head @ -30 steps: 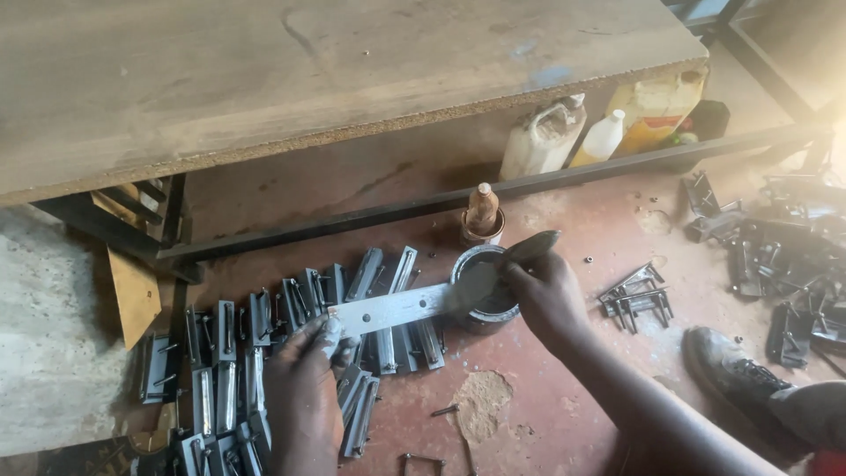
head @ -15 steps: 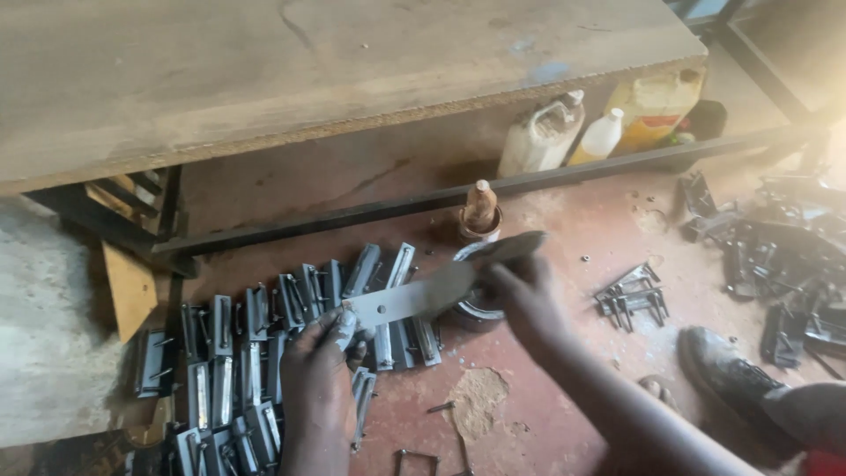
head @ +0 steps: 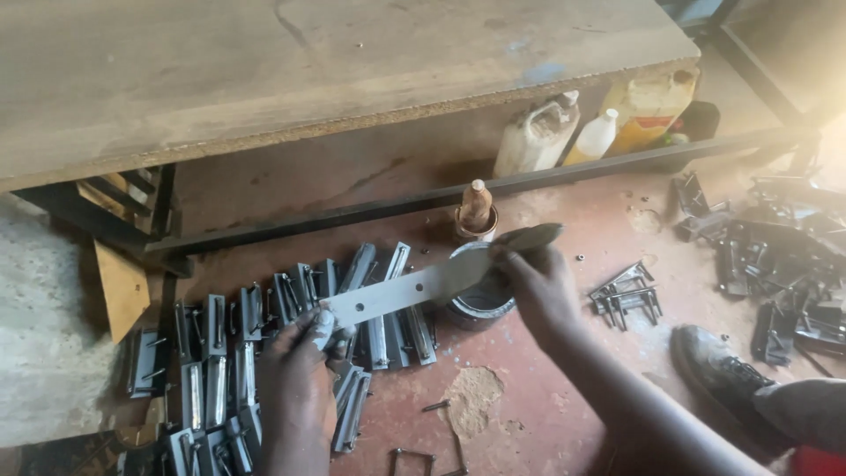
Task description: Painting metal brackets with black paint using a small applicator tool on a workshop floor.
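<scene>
My left hand grips one end of a flat grey metal strip with small holes, held level above the floor. My right hand holds a paint-covered flat stick or brush against the strip's far end. Just below that end stands an open round tin of grey paint. Rows of grey-painted metal brackets lie on the red floor under and around my left hand.
A small brown bottle stands behind the tin. Plastic jugs sit under a wooden workbench with a dark steel frame. Unpainted dark brackets pile at the right. My shoe rests at lower right.
The strip's far end has tilted up and away from the tin, then come back level over it. My right hand has stroked the paint stick along that end.
</scene>
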